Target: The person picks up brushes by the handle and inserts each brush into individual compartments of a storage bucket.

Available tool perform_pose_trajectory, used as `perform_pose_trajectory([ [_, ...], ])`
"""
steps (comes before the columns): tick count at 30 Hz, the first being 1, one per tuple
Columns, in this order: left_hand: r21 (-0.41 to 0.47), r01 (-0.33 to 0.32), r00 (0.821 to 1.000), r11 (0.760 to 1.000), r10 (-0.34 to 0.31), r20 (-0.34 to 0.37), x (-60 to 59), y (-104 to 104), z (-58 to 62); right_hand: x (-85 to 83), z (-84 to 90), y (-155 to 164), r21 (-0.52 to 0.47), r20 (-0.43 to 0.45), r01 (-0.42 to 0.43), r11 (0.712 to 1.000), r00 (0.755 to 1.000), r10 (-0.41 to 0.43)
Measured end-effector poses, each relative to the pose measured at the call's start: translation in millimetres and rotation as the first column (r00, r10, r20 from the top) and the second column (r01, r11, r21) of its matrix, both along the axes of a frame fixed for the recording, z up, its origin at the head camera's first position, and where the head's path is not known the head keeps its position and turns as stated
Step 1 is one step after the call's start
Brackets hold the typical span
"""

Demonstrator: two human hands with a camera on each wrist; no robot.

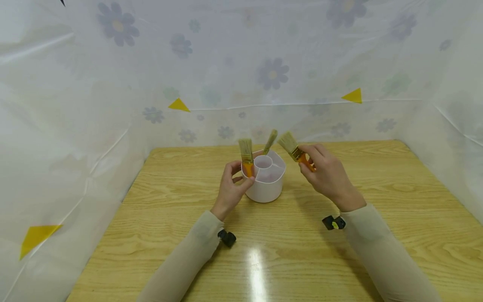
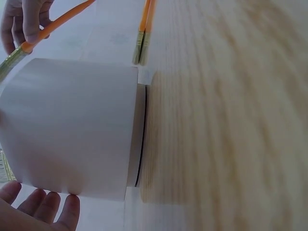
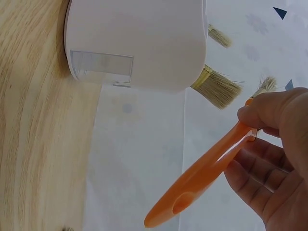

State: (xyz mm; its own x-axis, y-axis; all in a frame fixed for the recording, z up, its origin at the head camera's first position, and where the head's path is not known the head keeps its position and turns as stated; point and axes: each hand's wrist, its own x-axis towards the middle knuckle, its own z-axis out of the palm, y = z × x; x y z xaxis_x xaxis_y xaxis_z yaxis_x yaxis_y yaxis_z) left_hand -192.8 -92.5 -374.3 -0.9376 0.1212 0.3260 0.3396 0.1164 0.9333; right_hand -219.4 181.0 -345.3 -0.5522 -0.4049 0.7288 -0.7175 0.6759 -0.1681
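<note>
Between the thumb and fingers of the right hand, an orange-handled paintbrush is pinched near its metal band, bristles slanting up toward a white divided holder. Against that holder's left side, the left hand cups the wall, fingers and thumb curved. Two brushes stand bristles-up in its outer compartments: a wide brush at left, a second brush at the back. The holder sits upright on a wood-grain table. Behind hangs pale flowered sheeting with yellow triangles.
</note>
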Motion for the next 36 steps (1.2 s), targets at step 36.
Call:
perform_pose_trajectory([
  [36,-0.015,0.028,1.000,0.999,-0.029,-0.009,-0.1,0.3,-0.1,0.4,-1.8,-20.2,-0.039,-0.079,-0.073,0.997,0.994,0.070],
])
